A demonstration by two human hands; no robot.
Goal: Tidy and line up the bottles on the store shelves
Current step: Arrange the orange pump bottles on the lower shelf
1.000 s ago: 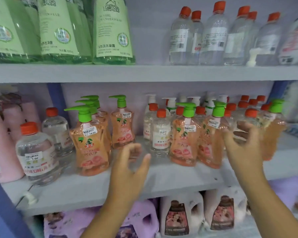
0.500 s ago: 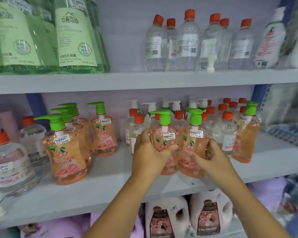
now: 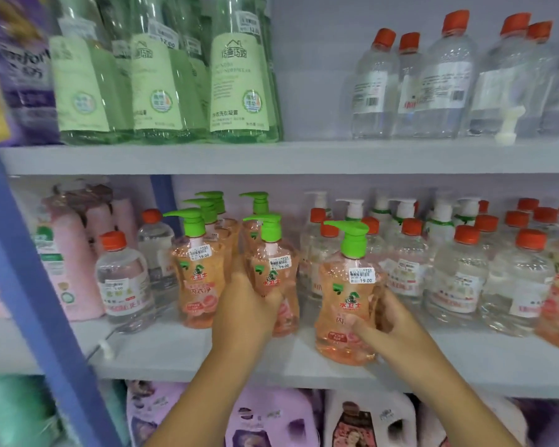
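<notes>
Upright, two orange pump bottles with green tops: left hand (image 3: 244,312) grips one (image 3: 273,279), right hand (image 3: 384,321) another (image 3: 346,304).

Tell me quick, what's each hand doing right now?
Left hand: closed around an orange pump bottle on the middle shelf.
Right hand: closed around another orange pump bottle near the shelf's front edge.

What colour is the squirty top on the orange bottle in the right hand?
Bright green pump, on the orange bottle the right hand holds; head view.
</notes>
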